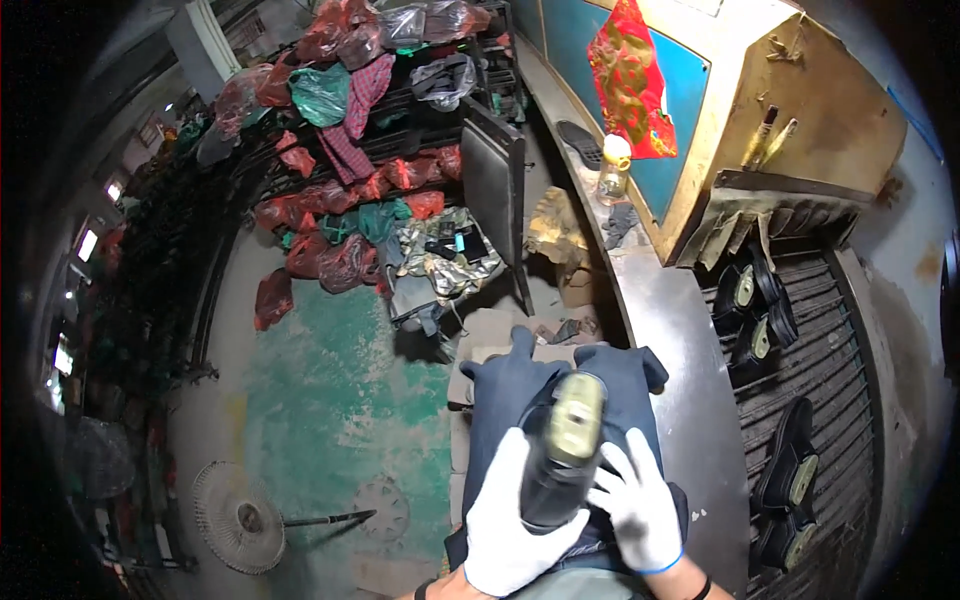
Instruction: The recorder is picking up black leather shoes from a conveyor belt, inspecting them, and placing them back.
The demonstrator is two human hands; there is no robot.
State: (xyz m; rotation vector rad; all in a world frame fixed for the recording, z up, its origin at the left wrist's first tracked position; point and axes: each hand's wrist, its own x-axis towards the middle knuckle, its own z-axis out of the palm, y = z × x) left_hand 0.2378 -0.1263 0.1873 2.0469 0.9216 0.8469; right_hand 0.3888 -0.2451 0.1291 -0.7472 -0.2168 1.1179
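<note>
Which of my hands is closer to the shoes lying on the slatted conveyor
Right. Your right hand touches the black shoe in your lap on the side toward the conveyor shoes; your left hand grips that shoe from the far side.

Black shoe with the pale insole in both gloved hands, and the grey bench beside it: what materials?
Black shoe: dark upper with slight sheen, probably leather or synthetic; pale insole looks matte, maybe foam or fabric. Grey bench: seemingly sheet metal, dull reflective, scuffed. White gloves on left hand and right hand: likely knit fabric.
</note>
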